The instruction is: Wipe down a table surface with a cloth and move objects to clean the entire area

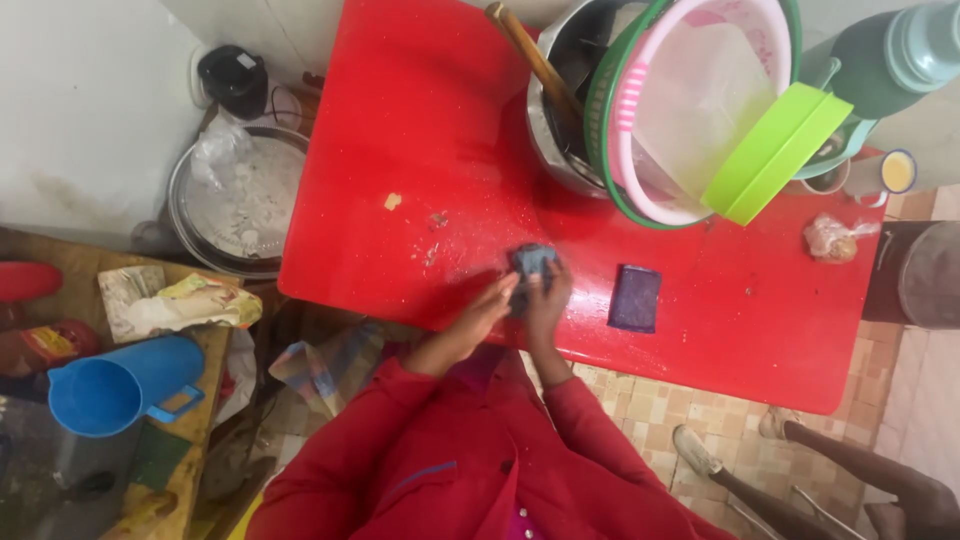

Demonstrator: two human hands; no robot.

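Both hands meet on a blue-grey scrubbing sponge [531, 264] at the red counter [420, 150]'s near edge; left hand [487, 310] and right hand [549, 298] each pinch it in a closed grip; the step looks like wringing or wiping, so next calls for firm pressure across the wet surface, toward the crumbs [392, 201].

A red table [420, 120] filled the middle of the scene, its top wet and speckled with crumbs; a pale wall [80, 110] stood at the far left, plain and slightly smudged; beneath the table's near right edge the floor [650, 410] showed small beige and tan tiles; at the near left a low wooden bench [205, 400] ran along, worn and yellowish, with a blue jug [110, 385] lying on it; a round metal basin [235, 200] sat on the floor beside the table's left edge; light was soft and even, with faint glare on the red surface.
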